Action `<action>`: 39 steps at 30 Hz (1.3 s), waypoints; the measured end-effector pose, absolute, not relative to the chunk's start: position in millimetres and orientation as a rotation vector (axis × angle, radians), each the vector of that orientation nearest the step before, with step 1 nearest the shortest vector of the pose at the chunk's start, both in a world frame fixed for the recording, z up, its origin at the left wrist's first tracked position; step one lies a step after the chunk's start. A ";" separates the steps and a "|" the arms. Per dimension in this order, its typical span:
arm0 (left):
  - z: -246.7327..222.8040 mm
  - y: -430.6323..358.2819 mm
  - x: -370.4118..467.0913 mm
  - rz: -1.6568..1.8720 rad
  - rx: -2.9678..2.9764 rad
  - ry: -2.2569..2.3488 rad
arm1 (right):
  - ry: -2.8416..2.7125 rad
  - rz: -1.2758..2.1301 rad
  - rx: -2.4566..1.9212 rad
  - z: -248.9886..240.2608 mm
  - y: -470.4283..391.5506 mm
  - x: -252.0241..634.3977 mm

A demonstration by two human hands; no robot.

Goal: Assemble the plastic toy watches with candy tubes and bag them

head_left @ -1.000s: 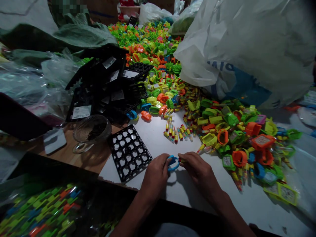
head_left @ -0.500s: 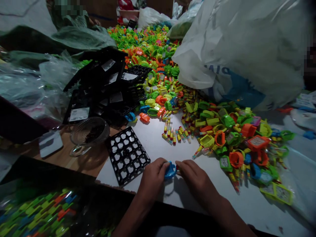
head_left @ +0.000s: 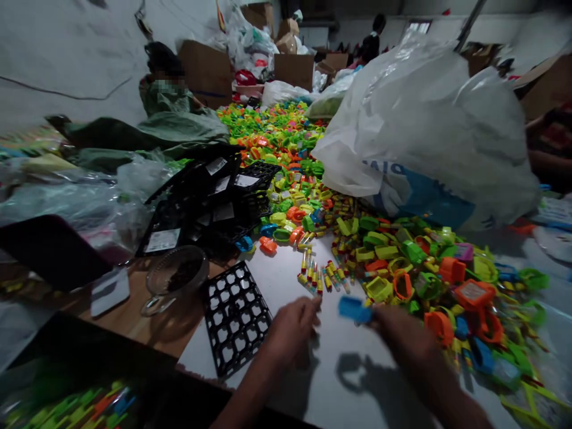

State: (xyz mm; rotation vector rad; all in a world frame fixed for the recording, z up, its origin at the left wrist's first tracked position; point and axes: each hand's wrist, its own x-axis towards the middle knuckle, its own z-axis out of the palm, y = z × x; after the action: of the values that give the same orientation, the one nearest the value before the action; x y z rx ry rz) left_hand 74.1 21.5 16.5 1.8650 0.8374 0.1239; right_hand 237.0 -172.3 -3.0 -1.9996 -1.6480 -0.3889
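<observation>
In my right hand (head_left: pixel 400 330) is a blue plastic piece (head_left: pixel 354 310), held above the white table surface (head_left: pixel 333 381), where a ring-shaped shadow falls. My left hand (head_left: pixel 295 328) is to its left, fingers drawn together beside the black grid tray (head_left: pixel 239 319); what they hold, if anything, is too small to tell. Several small yellow tubes with red ends (head_left: pixel 316 277) lie just beyond my left hand. A large heap of green, yellow, orange and blue plastic pieces (head_left: pixel 415 256) spreads to the right.
A glass cup (head_left: pixel 176 274) with dark contents stands left of the grid tray. Stacked black trays (head_left: pixel 205 208) lie behind it. A big white bag (head_left: pixel 429 131) rises at the back right. A person (head_left: pixel 165 83) is at the back left.
The blue piece has passed from between my hands to my right hand, which has moved right. My left hand no longer touches it. The view has tilted up, showing more of the room.
</observation>
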 end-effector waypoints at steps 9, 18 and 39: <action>17.2 120.5 113.3 0.399 2.262 1.442 | -1.500 -0.390 -2.155 -5.5 -79.6 226.9; 7.1 109.8 104.0 0.307 2.415 1.205 | -1.541 -0.105 -2.068 -46.9 -41.1 178.8; 16.1 2.4 54.9 0.216 1.433 0.743 | -1.283 0.491 -1.748 -12.7 -115.0 179.0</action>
State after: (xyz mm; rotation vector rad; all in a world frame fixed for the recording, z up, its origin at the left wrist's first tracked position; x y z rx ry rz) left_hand 54.9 2.4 16.1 1.4327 0.7429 0.2164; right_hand 179.0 -115.0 -12.7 -1.7483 -1.2826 0.4911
